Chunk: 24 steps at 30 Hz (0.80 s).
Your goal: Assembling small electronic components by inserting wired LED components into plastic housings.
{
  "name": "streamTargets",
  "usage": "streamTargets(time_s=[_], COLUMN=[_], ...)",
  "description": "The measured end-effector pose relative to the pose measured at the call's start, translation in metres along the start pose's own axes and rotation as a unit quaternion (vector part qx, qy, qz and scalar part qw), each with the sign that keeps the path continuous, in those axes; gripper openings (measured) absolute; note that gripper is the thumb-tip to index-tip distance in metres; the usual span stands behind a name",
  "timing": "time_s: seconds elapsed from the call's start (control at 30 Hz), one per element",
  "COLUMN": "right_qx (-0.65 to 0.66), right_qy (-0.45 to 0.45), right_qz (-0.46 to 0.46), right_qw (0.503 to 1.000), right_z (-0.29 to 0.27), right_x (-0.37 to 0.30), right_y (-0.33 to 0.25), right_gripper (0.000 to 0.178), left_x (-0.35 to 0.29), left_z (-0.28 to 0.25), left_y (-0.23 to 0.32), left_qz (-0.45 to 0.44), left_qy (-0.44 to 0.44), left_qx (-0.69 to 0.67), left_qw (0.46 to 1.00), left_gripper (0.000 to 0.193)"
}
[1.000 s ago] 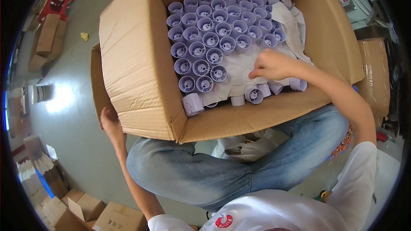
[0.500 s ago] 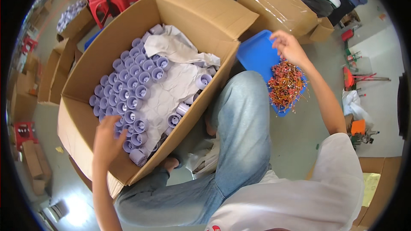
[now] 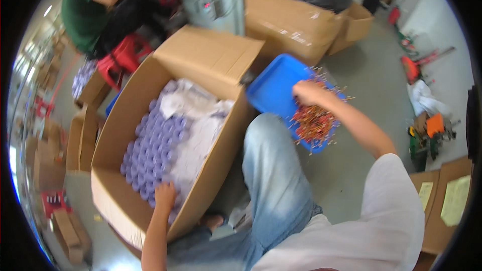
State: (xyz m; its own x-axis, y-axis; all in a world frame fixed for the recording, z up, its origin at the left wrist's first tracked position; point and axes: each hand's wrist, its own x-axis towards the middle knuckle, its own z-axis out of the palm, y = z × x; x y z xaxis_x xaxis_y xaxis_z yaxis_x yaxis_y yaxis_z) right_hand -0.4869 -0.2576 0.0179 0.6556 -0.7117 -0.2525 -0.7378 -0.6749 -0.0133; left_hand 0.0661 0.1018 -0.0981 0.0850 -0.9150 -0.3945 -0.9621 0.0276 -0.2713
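My left hand (image 3: pixel 164 194) is inside a large open cardboard box (image 3: pixel 116 129), at the near end of several rows of lavender plastic cups (image 3: pixel 156 143). Its fingers are curled closed; whether a cup is in them is hidden. Crumpled white paper (image 3: pixel 197 140) lies beside the rows. My right hand (image 3: pixel 307 92) reaches down to a heap of thin red and orange wire pieces (image 3: pixel 314 123) on a blue tray (image 3: pixel 273 84). Its fingers are bent inward and slightly blurred, and what they pinch cannot be made out.
Behind the box are a red stool (image 3: pixel 125 57) and a person in a green top (image 3: pixel 83 12). A grey machine (image 3: pixel 213 7) and a taped carton (image 3: pixel 291 22) stand at the back. My bent knee (image 3: pixel 268 140) lies between box and tray. More cartons (image 3: pixel 83 138) stand left.
The view has swung, shifting the scene. My left hand has moved to the near end of the cups and closed. My right hand has come down from above the tray onto the wire heap.
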Motion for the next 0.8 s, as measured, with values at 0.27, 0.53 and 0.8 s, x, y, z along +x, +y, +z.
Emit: streamTargets(time_s=[0.27, 0.53, 0.8], right_qx=[0.111, 0.221, 0.114], right_qy=[0.105, 0.477, 0.32], right_qz=[0.025, 0.087, 0.084], right_qw=[0.988, 0.846, 0.937], right_z=[-0.02, -0.07, -0.125], right_x=[-0.025, -0.049, -0.015], right_y=[-0.01, -0.016, -0.06], right_gripper=[0.024, 0.025, 0.025], left_x=[-0.044, -0.091, -0.107], left_z=[-0.073, -0.193, -0.208], left_y=[-0.015, 0.002, 0.032], left_qz=[0.012, -0.111, 0.0], left_qy=[0.182, 0.274, 0.296], left_qx=[-0.314, -0.712, -0.919], left_qw=[0.932, 0.637, 0.262], left_gripper=[0.053, 0.05, 0.046])
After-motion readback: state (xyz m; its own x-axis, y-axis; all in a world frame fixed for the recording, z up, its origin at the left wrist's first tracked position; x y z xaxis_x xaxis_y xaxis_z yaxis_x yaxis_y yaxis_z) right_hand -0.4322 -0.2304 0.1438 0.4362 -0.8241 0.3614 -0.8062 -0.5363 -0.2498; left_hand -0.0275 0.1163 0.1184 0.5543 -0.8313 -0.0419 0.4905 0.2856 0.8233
